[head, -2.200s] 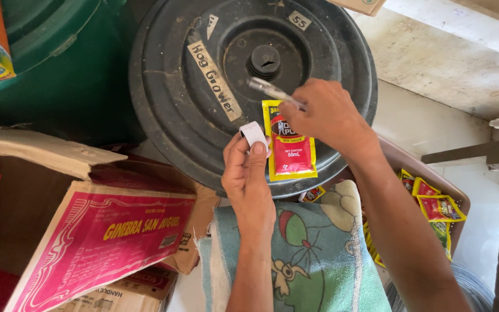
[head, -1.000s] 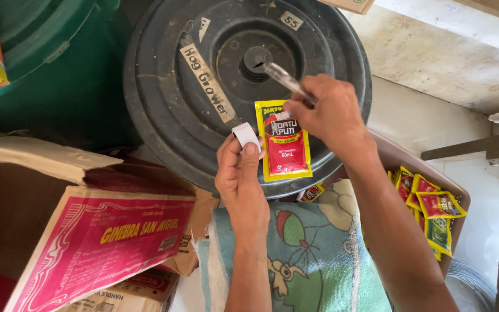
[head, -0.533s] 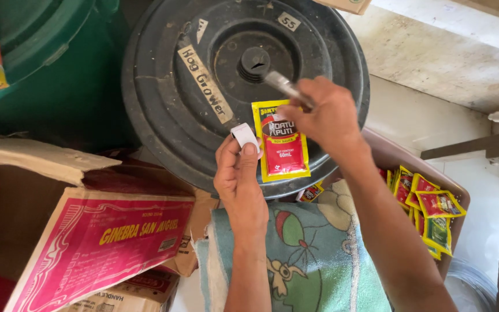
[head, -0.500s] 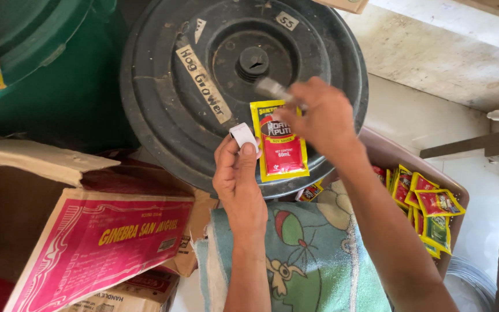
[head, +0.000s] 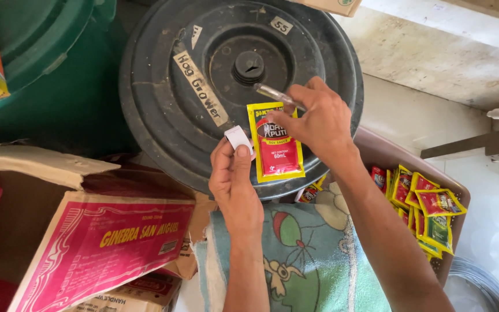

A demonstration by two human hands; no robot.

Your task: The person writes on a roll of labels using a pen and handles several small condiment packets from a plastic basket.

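Observation:
My left hand (head: 235,185) pinches a small white tape roll (head: 239,138) between thumb and fingers, just left of a red and yellow sauce sachet (head: 276,153). The sachet lies flat on the round black bin lid (head: 163,115). My right hand (head: 319,118) rests its fingers on the sachet's top edge and grips a thin clear pen-like stick (head: 270,92) that points up-left toward the lid's centre knob (head: 249,67).
A brown tub (head: 388,153) at right holds several more red, yellow and green sachets (head: 428,211). A pink and red cardboard box (head: 99,248) lies at lower left. A green drum (head: 41,69) stands at upper left. A patterned cloth (head: 301,260) covers my lap.
My right hand has shifted a little down and left over the sachet, and the clear stick tilted with it. My left hand stays put with the white roll.

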